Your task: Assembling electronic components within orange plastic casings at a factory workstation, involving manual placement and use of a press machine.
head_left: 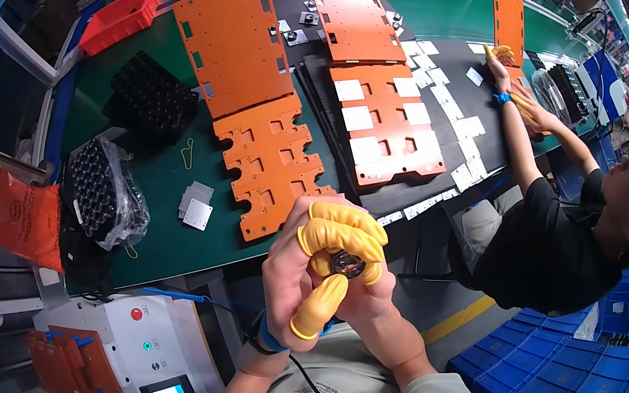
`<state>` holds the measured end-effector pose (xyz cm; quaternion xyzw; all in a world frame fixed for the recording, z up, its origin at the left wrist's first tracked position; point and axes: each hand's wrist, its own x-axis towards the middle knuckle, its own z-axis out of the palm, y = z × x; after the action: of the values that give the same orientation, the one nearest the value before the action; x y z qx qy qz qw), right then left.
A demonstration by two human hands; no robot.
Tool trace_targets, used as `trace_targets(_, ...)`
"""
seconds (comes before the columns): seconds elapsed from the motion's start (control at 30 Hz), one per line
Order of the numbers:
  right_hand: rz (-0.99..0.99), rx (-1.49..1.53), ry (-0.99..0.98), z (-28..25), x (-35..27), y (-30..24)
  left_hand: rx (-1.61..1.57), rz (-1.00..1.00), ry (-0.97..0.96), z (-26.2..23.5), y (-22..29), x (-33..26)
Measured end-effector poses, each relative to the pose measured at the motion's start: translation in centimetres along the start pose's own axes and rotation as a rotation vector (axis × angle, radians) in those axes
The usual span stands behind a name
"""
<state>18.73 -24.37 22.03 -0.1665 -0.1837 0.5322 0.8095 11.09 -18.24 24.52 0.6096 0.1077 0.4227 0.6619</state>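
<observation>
Close in front of my chest, my left hand (291,263) and my right hand (375,292) are pressed together, with yellow finger cots on their fingertips. Between the fingers of both sits a small round black part (347,264) with a shiny, lens-like middle; its exact kind is too small to make out. The fingers overlap and cover most of its rim. Just beyond them lies an orange fixture plate (274,165) with cut-out pockets, hinged or joined to a flat orange lid (232,43).
Left on the green table are thin silver plates (197,214), bagged black trays (97,195), stacked black trays (151,96) and a red bin (121,18). A second orange fixture (387,130) carries white squares. At right a co-worker (567,212) handles another fixture. Blue crates (564,384) stand behind.
</observation>
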Motion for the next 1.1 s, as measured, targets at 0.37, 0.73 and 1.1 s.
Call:
trace_targets(0.37, 0.045, -0.159, -0.015, -1.0, -0.4, 0.1, 0.000, -0.038, 0.012, 0.2, 0.3, -0.2)
trace_targets(0.73, -0.089, -0.068, -0.028, 0.1, 0.2, 0.0, 0.066, 0.012, 0.015, 0.1, 0.3, 0.2)
trace_targets(1.1, -0.045, -0.012, -0.039, -0.2, 0.3, -0.1, -0.011, -0.024, 0.155, 0.4, -0.7, -0.3)
